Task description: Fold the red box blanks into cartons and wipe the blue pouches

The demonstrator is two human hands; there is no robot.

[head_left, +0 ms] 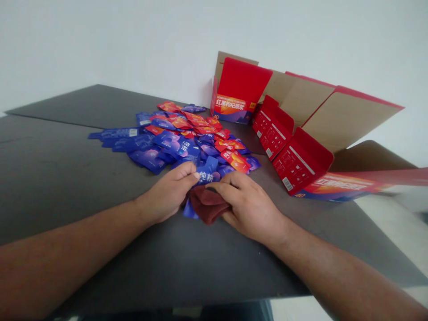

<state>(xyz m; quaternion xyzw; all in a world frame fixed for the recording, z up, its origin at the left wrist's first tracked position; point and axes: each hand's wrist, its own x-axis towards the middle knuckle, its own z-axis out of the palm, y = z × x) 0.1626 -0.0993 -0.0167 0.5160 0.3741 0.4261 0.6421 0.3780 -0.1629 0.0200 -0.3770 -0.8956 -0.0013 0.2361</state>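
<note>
1. Blue sachet [207, 171] is held between both hands, over the surface [100, 183]; its long axis is pointed away from the body, with the far end tipped slightly rightward.
2. At its left edge, the grip of the left hand [171, 188] is pinched together on the sachet; by this hand the printed part is reached more closely.
3. Just beyond, a pile of blue and red sachets [182, 145] is spread; whether it is touched by the held one cannot be told.
4. The sachet's near part is partly hidden by a brown cloth [210, 206].
5. On the right, the cloth is clamped in the grip of the right hand [252, 205].
6. Farther right, open red cartons [302, 162] are lined up, flaps raised.
</note>
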